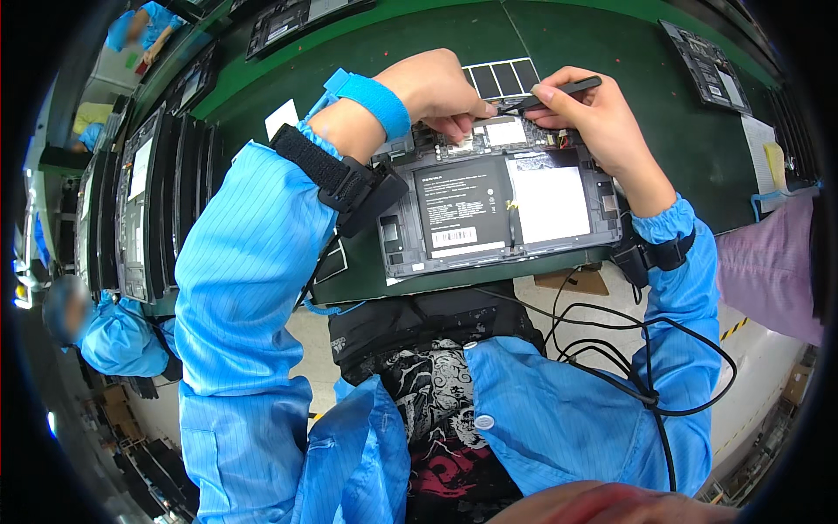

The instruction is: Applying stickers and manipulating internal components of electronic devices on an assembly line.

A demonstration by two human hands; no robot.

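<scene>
An opened laptop base (397, 236) lies at the table's near edge, showing a black battery (463, 203), a white panel (552, 205) and a circuit board (458, 148) along its far side. My right hand (602, 127) holds black tweezers (572, 87), their tips pointing left to the far edge of the board. My left hand (436, 87) is bent over the board's left part, fingertips drawn together and pressed down on it. Whatever those fingers pinch is hidden. A blue wrist strap (375, 100) is round my left wrist.
A sheet of black rectangular stickers (499, 79) lies just beyond the board. Several laptop bases (140, 192) stand in a row at left; another base (707, 70) lies at far right. Black cables (650, 367) loop by my right forearm. A person's pink sleeve (772, 266) is at right.
</scene>
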